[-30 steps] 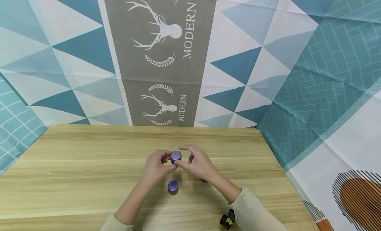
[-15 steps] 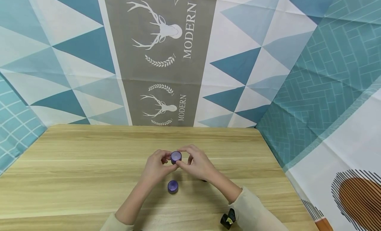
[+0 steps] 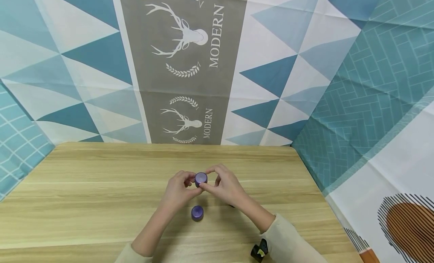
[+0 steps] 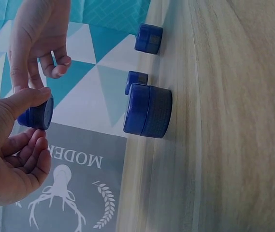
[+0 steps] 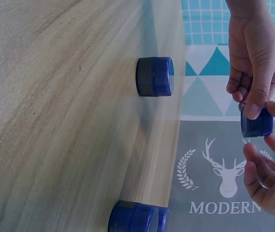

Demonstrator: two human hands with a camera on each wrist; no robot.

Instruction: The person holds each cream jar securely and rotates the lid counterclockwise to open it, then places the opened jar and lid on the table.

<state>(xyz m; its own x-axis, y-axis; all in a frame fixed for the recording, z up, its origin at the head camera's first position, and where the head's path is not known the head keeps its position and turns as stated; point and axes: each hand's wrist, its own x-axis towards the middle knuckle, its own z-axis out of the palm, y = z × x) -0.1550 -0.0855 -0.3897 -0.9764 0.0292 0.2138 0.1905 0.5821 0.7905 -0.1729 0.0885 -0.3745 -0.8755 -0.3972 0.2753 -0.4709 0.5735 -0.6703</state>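
Above the wooden table, both hands meet at a small round jar (image 3: pixel 201 179) with a purple lid facing up; it looks blue in the wrist views. My left hand (image 3: pixel 179 188) pinches the jar between thumb and fingers from the left. From the right, my right hand (image 3: pixel 225 184) has its thumb and forefinger at the lid, as the right wrist view also shows at the jar (image 5: pixel 258 121). A second purple-lidded jar (image 3: pixel 197 213) stands on the table nearer me. Several jars appear in the left wrist view, a large-looking one (image 4: pixel 148 111) closest.
Under my right wrist the dark edge of something (image 3: pixel 232 205) peeks out, mostly hidden. A small black device (image 3: pixel 259 251) with a yellow patch sits by the right sleeve. Patterned cloth (image 3: pixel 190 67) rises behind the table's far edge (image 3: pixel 176 146).
The right thumb and forefinger shift slightly round the lid, first one way and then back. The left hand keeps its hold, and the jar stays almost in place.
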